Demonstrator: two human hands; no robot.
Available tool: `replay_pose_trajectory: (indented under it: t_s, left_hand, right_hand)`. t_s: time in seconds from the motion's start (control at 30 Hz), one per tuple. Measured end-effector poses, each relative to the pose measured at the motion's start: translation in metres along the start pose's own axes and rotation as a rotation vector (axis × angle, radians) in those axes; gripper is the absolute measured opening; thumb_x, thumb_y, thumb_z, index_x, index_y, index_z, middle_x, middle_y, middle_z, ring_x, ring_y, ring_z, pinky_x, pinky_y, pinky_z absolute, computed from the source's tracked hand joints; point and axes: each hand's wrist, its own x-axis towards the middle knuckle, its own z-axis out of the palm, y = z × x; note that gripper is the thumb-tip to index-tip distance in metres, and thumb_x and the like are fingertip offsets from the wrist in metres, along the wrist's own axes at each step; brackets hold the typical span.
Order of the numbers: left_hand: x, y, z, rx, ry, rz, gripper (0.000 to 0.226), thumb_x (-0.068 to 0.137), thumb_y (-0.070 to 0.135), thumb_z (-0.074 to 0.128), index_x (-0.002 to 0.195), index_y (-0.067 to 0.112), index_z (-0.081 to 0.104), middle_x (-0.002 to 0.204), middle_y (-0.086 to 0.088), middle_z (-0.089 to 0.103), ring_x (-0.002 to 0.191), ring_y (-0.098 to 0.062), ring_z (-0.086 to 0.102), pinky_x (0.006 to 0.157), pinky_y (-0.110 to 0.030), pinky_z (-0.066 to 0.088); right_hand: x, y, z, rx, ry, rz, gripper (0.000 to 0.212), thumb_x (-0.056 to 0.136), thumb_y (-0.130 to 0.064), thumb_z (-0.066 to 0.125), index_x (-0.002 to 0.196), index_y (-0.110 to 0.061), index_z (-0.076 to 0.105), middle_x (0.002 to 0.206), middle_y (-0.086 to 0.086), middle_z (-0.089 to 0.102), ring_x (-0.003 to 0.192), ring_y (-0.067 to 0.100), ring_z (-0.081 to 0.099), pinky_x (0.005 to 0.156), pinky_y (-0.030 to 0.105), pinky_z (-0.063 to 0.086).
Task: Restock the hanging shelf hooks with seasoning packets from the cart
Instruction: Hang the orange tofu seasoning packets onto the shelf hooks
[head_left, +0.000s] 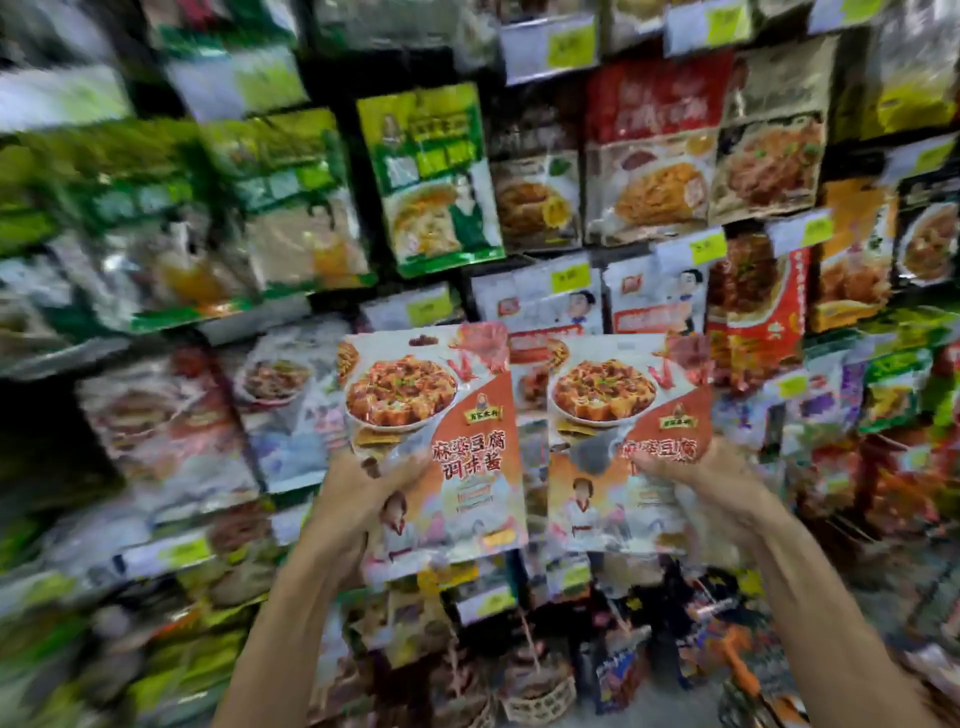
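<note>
- Orange-and-white glossy film: the left packet (441, 431) is pinched at its lower left edge by the fingers (405, 467) of the left hand (358, 499), thumb on the printed front, the rest curled behind.
- The right hand (696, 483) grips the right packet (618, 415) the same way at its lower right edge.
- Both packets are held up side by side, just apart, in front of the hanging shelf (332, 93).
- Each stands on end with its long axis vertical, the dish picture at the top and the printed face towards the person; the left one tilts slightly.
- Behind them more packets hang in rows, among them green packets (436, 176), with yellow price tags (571, 275) on the hook ends.
- Low down is a woven basket (540, 696); its contents are too blurred to tell.
</note>
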Motion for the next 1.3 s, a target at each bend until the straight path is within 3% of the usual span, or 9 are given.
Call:
replay_pose_trajectory:
  t_s: [0.17,0.33,0.43,0.53,0.63,0.73,0.97,1.1,1.3]
  left_hand:
    - [-0.023,-0.006,-0.133,0.014,0.187,0.01,0.057,0.065,0.043,0.076,0.062,-0.011,0.057,0.046,-0.02,0.049,0.032,-0.021,0.044,0.034,-0.022,0.036]
    - [-0.04,-0.019,-0.244,0.063,0.323,0.064,0.057,0.069,0.036,0.074,0.054,-0.014,0.052,0.039,-0.015,0.047,0.027,-0.017,0.04,0.032,-0.017,0.032]
    - [-0.041,-0.033,-0.301,0.05,0.393,0.062,0.041,0.078,0.019,0.075,0.055,-0.008,0.055,0.039,-0.014,0.048,0.028,-0.018,0.041,0.034,-0.017,0.031]
    - [-0.04,-0.045,-0.346,0.053,0.427,0.071,0.04,0.079,0.013,0.074,0.047,0.005,0.051,0.037,-0.006,0.05,0.027,-0.012,0.042,0.033,-0.013,0.031]
    - [-0.036,-0.053,-0.381,0.05,0.44,0.061,0.038,0.083,0.009,0.071,0.051,0.007,0.051,0.034,-0.006,0.047,0.025,-0.012,0.039,0.032,-0.014,0.031]
    - [-0.03,-0.062,-0.404,0.05,0.475,0.05,0.038,0.084,0.01,0.07,0.051,0.006,0.051,0.033,-0.008,0.045,0.026,-0.014,0.04,0.032,-0.016,0.032]
    - [-0.019,-0.071,-0.419,-0.03,0.492,0.029,0.04,0.084,0.011,0.07,0.048,0.006,0.053,0.035,-0.009,0.046,0.026,-0.015,0.041,0.032,-0.016,0.034]
    - [-0.017,-0.068,-0.419,-0.039,0.5,0.028,0.039,0.084,0.01,0.07,0.051,0.003,0.052,0.036,-0.009,0.045,0.027,-0.016,0.04,0.033,-0.018,0.033]
    - [-0.022,-0.06,-0.408,-0.047,0.457,0.066,0.027,0.084,0.009,0.068,0.059,0.01,0.055,0.038,0.005,0.054,0.031,-0.006,0.048,0.036,-0.016,0.039]
  right_hand:
    - [0.016,-0.021,0.137,0.022,-0.203,-0.067,0.056,0.048,-0.031,0.084,0.098,-0.01,0.069,0.09,0.001,0.076,0.084,0.014,0.071,0.069,0.023,0.053]
    - [0.017,-0.019,0.263,0.057,-0.348,-0.06,0.023,0.068,-0.012,0.081,0.086,-0.01,0.068,0.071,-0.008,0.073,0.067,0.004,0.069,0.056,0.014,0.05]
    - [0.016,-0.01,0.326,0.064,-0.399,-0.045,0.024,0.065,-0.012,0.082,0.085,-0.012,0.07,0.077,-0.003,0.075,0.073,0.01,0.07,0.063,0.021,0.053]
    - [0.02,0.001,0.379,0.078,-0.434,-0.019,0.023,0.07,-0.011,0.08,0.092,-0.012,0.07,0.086,0.0,0.076,0.082,0.012,0.072,0.066,0.019,0.054]
    - [0.024,0.006,0.421,0.048,-0.472,-0.005,0.036,0.067,-0.026,0.08,0.097,-0.011,0.07,0.096,0.005,0.075,0.092,0.018,0.071,0.081,0.029,0.056]
    - [0.03,0.004,0.449,0.038,-0.508,0.025,0.047,0.065,-0.03,0.079,0.105,-0.007,0.068,0.105,0.01,0.073,0.099,0.023,0.069,0.091,0.036,0.052]
    - [0.055,-0.007,0.484,-0.012,-0.501,0.029,0.028,0.079,-0.017,0.075,0.104,-0.006,0.067,0.105,0.008,0.073,0.099,0.019,0.069,0.085,0.027,0.053]
    - [0.061,-0.01,0.493,0.001,-0.44,0.074,0.035,0.077,-0.014,0.076,0.108,-0.002,0.064,0.105,0.01,0.072,0.1,0.023,0.068,0.091,0.035,0.051]
    - [0.063,-0.015,0.5,-0.03,-0.406,0.119,0.027,0.081,-0.013,0.074,0.103,-0.002,0.063,0.102,0.009,0.071,0.087,0.015,0.067,0.065,0.02,0.048]
